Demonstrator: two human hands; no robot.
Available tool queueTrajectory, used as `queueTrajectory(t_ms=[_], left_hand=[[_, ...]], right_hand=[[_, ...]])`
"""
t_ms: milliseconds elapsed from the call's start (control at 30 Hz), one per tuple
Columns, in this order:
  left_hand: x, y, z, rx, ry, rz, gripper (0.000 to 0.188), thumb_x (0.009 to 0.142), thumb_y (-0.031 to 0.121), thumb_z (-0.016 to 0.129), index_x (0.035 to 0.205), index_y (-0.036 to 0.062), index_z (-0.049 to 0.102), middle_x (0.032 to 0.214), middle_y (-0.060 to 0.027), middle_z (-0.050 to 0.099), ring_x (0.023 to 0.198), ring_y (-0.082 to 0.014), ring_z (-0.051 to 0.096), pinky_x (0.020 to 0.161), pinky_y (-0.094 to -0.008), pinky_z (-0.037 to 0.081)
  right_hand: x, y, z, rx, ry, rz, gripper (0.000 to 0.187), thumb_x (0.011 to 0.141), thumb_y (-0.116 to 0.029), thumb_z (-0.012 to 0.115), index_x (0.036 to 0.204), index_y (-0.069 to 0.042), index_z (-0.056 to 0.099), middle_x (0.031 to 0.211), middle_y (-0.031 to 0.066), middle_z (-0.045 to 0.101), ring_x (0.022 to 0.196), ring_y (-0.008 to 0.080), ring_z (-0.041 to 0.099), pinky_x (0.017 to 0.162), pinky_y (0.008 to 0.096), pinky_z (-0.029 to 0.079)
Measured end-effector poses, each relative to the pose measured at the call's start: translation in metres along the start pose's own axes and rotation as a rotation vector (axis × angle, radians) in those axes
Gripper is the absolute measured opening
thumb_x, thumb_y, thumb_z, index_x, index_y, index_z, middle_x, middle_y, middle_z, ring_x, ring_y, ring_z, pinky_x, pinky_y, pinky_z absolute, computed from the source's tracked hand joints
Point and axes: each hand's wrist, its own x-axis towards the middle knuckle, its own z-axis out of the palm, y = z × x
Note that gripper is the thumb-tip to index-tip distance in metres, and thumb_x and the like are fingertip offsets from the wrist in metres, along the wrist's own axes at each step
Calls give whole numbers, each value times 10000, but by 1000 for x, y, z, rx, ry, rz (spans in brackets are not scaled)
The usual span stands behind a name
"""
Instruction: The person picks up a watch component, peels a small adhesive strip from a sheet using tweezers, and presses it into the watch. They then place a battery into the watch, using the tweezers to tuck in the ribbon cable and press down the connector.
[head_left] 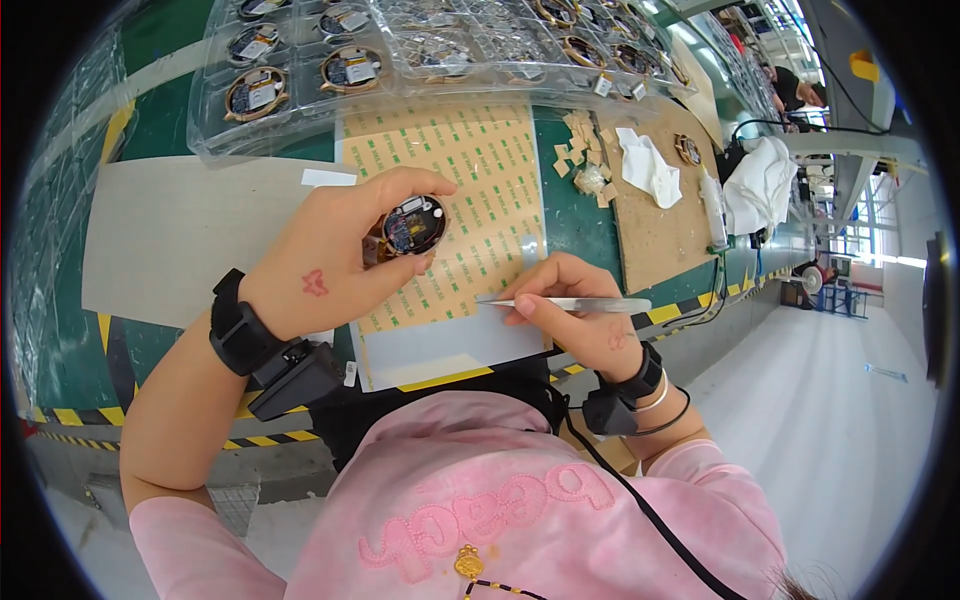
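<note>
Between the thumb and fingers of my left hand (335, 235) is a round watch case (414, 226), its inner circuit board facing up. It is held above a tan sheet of adhesive pieces (480, 215) printed in green. A pair of tweezers (590, 304) is pinched in my right hand (575, 300). Their tips point left, over the sheet's lower part, where the paler backing (440, 352) is bare. Whether anything sits between the tips is too small to tell.
Clear plastic trays (300, 110) with several round watch cases stand at the back. A grey board (190, 235) lies on the left. To the right are small tan squares (580, 140), a brown board (650, 225), white tissue (648, 168) and a white cloth (760, 185). Striped tape marks the table edge.
</note>
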Motion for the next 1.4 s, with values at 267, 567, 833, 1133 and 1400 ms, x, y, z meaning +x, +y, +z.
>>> queueTrajectory(t_ms=[267, 567, 833, 1133, 1400], left_hand=[[0, 0, -1, 42, 7, 1, 463, 776, -8, 647, 1212, 72, 512, 925, -95, 634, 697, -159, 617, 638, -270, 501], [0, 1, -3, 26, 17, -8, 465, 780, 4, 650, 1217, 72, 506, 877, -76, 620, 675, -139, 600, 626, -265, 491], [1, 3, -7, -1, 11, 9, 468, 764, 38, 676, 1199, 59, 504, 935, -65, 596, 766, -131, 579, 679, -262, 479], [3, 5, -6, 24, 68, -46, 432, 734, 69, 715, 1100, 45, 485, 905, -79, 556, 771, -176, 571, 691, -282, 467], [4, 8, -5, 23, 54, -146, 465, 725, 10, 710, 1116, 39, 459, 953, -18, 561, 883, -62, 531, 764, -203, 433]], right_hand=[[2, 3, 2, 98, -10, -142, 82, 826, 4, 672, 864, 9, 600, 930, 157, 683, 896, 211, 672, 786, 292, 523], [2, 1, -4, 196, -101, -291, 104, 829, -51, 684, 848, -19, 587, 888, 158, 674, 859, 240, 678, 749, 318, 540], [59, -37, -2, 281, -55, -355, 195, 886, -202, 644, 850, -32, 556, 834, 125, 658, 823, 231, 679, 692, 295, 549], [82, -25, 4, 175, -95, -292, 189, 905, -181, 621, 857, -12, 552, 910, 175, 676, 993, 252, 656, 727, 281, 550], [78, -28, 10, 129, -115, -344, 178, 910, -168, 614, 888, -2, 555, 964, 207, 676, 933, 228, 666, 762, 292, 543]])
